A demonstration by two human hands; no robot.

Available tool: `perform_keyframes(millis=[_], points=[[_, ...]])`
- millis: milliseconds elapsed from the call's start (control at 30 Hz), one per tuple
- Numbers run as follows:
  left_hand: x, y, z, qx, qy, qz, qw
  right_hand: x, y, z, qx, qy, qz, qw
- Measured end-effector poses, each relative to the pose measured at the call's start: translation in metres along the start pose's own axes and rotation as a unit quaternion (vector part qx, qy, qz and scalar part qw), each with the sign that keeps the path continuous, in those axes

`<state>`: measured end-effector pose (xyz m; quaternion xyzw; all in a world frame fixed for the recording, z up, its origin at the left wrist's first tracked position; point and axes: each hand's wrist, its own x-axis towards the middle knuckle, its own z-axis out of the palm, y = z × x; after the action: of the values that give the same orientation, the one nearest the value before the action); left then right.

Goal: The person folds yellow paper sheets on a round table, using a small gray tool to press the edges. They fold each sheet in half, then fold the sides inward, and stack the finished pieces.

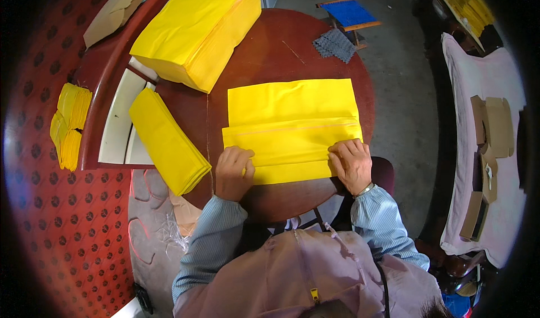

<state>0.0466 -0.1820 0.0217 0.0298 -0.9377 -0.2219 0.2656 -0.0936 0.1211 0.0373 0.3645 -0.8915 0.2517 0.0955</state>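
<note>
In front of me a sheet of yellow cloth (292,101) lies on the table, its near part folded over into a flat band with a thin pinkish line across it. My left hand (233,172) grips the band's left end, fingers curled and thumb against the cloth. At the right end my right hand (353,165) pinches the cloth the same way. What lies under my fingertips is hidden. To the left rests a narrow stack of folded yellow cloths (169,141). Behind it stands a tall pile of yellow cloth (191,28).
The round red-brown table (281,48) carries a grey textured cloth (334,45) at its far right edge. Beyond is a blue folding stool (349,14). More yellow bundles (70,124) lie at far left. Cardboard boxes (498,127) sit on a pale cover at right.
</note>
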Motion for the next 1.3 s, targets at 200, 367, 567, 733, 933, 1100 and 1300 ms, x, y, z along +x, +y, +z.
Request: perform_keyframes(millis=[200, 367, 567, 733, 933, 1100, 1300], points=[[0.007, 0.005, -0.001, 0.055, -0.003, -0.014, 0.998, -0.007, 0.014, -0.006, -0.032, 0.016, 0.044, 0.998], [0.009, 0.016, 0.000, 0.133, -0.019, -0.022, 0.991, -0.004, 0.020, -0.007, -0.040, 0.031, 0.049, 0.998], [0.017, 0.027, 0.017, 0.016, -0.026, 0.035, 0.999, 0.002, 0.017, -0.005, -0.045, 0.045, 0.045, 0.997], [0.014, 0.029, 0.022, -0.039, -0.081, 0.043, 0.995, 0.011, 0.001, -0.012, -0.040, 0.030, 0.031, 0.998], [0.007, 0.040, 0.028, -0.013, -0.054, 0.028, 0.998, 0.038, -0.061, 0.030, 0.106, -0.030, -0.093, 0.990], [-0.010, 0.026, 0.019, -0.001, -0.041, -0.044, 0.998, 0.038, -0.068, 0.041, 0.075, -0.037, -0.091, 0.992], [-0.030, -0.005, 0.007, -0.114, -0.027, -0.017, 0.993, 0.022, -0.052, 0.028, 0.051, -0.026, -0.060, 0.997]])
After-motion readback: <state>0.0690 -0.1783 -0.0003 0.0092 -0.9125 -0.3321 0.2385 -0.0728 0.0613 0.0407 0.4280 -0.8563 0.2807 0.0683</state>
